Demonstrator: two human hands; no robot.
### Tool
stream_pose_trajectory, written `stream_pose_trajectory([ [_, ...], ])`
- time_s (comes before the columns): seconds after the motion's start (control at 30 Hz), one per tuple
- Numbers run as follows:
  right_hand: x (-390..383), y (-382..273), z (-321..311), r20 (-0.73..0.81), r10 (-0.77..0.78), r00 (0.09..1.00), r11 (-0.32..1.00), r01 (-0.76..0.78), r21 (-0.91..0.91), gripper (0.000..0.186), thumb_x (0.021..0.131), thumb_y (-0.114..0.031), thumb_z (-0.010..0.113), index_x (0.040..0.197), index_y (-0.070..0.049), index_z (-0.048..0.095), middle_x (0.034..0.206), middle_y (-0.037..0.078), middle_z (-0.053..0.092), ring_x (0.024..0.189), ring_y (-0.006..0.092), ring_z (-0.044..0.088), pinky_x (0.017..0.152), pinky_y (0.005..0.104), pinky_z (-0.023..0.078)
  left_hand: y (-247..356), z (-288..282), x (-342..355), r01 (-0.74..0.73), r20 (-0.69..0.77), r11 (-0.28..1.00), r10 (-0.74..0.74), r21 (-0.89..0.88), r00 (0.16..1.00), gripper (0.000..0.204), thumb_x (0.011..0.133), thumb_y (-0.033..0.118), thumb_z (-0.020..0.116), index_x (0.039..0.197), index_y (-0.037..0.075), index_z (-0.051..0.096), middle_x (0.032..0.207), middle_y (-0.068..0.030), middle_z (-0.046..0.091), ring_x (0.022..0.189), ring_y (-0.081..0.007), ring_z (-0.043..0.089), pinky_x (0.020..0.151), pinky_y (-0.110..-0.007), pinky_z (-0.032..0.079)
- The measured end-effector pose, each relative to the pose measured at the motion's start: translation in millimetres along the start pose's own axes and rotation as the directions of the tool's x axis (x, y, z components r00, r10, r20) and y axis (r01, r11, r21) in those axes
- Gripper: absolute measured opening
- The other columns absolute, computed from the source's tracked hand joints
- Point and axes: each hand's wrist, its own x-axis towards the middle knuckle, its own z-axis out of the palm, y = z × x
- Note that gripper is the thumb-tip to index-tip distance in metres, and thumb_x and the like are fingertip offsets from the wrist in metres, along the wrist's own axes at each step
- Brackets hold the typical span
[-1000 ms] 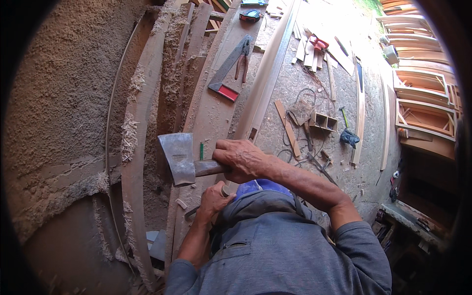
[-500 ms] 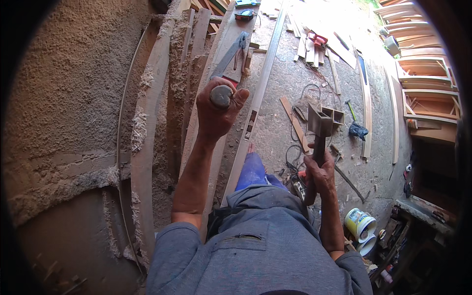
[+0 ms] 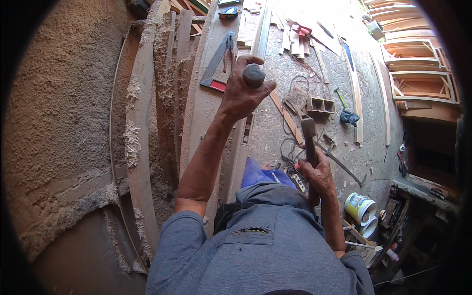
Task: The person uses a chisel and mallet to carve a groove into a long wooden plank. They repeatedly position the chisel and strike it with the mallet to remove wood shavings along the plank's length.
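Note:
My left hand [image 3: 243, 96] grips a round-butted tool handle [image 3: 253, 76], seen end-on; the rest of the tool is hidden below the fist. Lower and to the right, my right hand [image 3: 319, 173] is closed round the handle of a hammer [image 3: 309, 127], its head pointing up and away. Beneath my left forearm runs a long timber [image 3: 240, 157] with slots cut in it, just right of the wrist. Left of my left hand, a try square [image 3: 211, 69] with a red part and a pair of pliers [image 3: 228, 51] lie on a wide plank [image 3: 199, 118].
Shaving-covered boards [image 3: 140, 108] lean by the rough wall [image 3: 73, 98] at left. On the floor lie a red power tool [image 3: 302, 32], a hollow block [image 3: 320, 105], cables and wood strips. White buckets [image 3: 360, 207] stand at right, near wooden frames [image 3: 418, 51]. A tape measure [image 3: 228, 13] sits far ahead.
My left hand has moved right with the tool handle, off the plank's edge and over the slotted timber. The hammer has dropped slightly and turned in my right hand. The view has shifted a little.

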Motion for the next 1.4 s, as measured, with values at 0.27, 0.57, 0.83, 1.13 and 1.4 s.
stream_pose_trajectory([
  [0.27,1.1,-25.6,12.9,0.031,0.004,1.000,0.999,-0.003,-0.036,0.045,0.088,-0.015,0.074,0.128,-0.002,0.059,0.083,-0.001,0.055,0.070,0.0091,0.053,0.059,0.0271,0.044,-11.6,9.0,7.7,-0.035,-0.138,0.999,0.033,-0.013,0.990,0.023,0.083,0.014,0.084,0.088,0.005,0.063,0.074,-0.0010,0.066,0.067,-0.0088,0.063,0.064,-0.029,0.054],
  [0.57,-7.5,-23.9,7.8,-0.011,0.041,0.999,0.999,-0.041,0.022,0.041,0.089,-0.013,0.074,0.125,-0.001,0.058,0.083,-0.001,0.055,0.065,0.0084,0.053,0.056,0.0261,0.044,-15.5,16.4,14.6,-0.131,-0.256,0.976,0.174,0.176,0.951,0.023,0.089,0.009,0.083,0.087,0.008,0.060,0.075,0.0030,0.064,0.063,-0.0033,0.059,0.057,-0.022,0.051],
  [0.83,-7.1,-20.5,2.9,0.038,-0.087,0.995,0.992,0.083,0.093,0.051,0.090,-0.018,0.078,0.133,-0.002,0.054,0.088,0.000,0.059,0.071,0.0086,0.055,0.061,0.0280,0.049,-13.2,41.0,3.6,-0.171,-0.251,0.939,0.250,0.298,0.935,0.029,0.081,0.016,0.086,0.087,0.005,0.060,0.069,-0.0049,0.066,0.064,-0.0131,0.068,0.059,-0.031,0.055],
  [1.13,-1.8,-144.6,11.2,0.100,-0.807,0.582,0.470,0.736,-0.488,0.063,0.091,-0.010,0.075,0.146,-0.006,0.044,0.091,0.013,0.066,0.081,0.0288,0.071,0.070,0.0434,0.056,-38.9,27.0,1.0,-0.265,-0.234,0.897,0.359,0.353,0.904,0.028,0.077,0.015,0.085,0.093,0.004,0.065,0.079,-0.0092,0.072,0.072,-0.0187,0.073,0.065,-0.034,0.057],
  [1.4,32.6,-141.0,18.8,0.306,-0.497,0.812,0.389,0.523,-0.758,0.050,0.093,-0.004,0.064,0.140,-0.003,0.045,0.098,0.024,0.068,0.085,0.0419,0.071,0.073,0.0513,0.057,-30.3,33.6,-14.4,-0.344,-0.059,0.913,0.365,0.221,0.929,0.021,0.083,0.009,0.080,0.101,0.004,0.071,0.095,-0.0090,0.074,0.088,-0.0249,0.074,0.078,-0.036,0.059],
])
